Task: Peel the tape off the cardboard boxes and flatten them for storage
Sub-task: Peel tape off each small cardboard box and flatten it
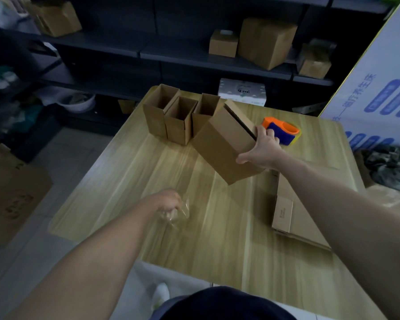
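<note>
My right hand [261, 147] grips a brown cardboard box [224, 144] by its right end and holds it tilted above the wooden table [217, 227]. A dark slit shows along the box's upper face. My left hand [168, 200] holds a crumpled wad of clear tape [176, 214] low over the table's front left part. Three open-topped cardboard boxes [180, 114] stand upright in a row at the table's far side. Flattened cardboard [293, 215] lies under my right forearm at the table's right.
An orange and blue tape dispenser [283, 132] sits just behind my right hand. Dark shelves [217, 58] with more boxes run along the back. Flat cardboard [9, 195] lies on the floor at the left. A large white printed carton [379, 88] stands at the right.
</note>
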The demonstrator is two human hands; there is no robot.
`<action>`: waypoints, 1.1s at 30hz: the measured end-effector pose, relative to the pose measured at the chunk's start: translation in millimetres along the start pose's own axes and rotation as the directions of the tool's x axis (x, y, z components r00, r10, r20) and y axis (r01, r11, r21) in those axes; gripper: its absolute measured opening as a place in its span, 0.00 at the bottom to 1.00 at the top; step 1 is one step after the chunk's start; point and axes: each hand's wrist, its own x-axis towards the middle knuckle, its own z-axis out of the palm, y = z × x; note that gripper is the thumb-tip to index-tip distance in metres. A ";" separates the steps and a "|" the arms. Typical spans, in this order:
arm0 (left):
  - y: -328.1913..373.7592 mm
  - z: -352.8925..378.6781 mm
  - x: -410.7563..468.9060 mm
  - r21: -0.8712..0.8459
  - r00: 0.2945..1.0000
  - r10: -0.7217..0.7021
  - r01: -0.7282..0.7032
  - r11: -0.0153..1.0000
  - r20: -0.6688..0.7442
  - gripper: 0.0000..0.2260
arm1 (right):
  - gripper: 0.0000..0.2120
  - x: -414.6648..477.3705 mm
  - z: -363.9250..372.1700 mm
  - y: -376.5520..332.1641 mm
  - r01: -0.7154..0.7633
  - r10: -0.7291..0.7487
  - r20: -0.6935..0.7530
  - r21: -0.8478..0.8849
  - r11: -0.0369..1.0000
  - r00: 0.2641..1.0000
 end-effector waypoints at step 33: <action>-22.4 -29.6 -32.7 0.336 0.845 0.033 0.175 0.925 -0.533 0.08 | 0.50 -18.2 36.9 -44.7 0.029 -0.063 0.192 0.174 0.984 0.979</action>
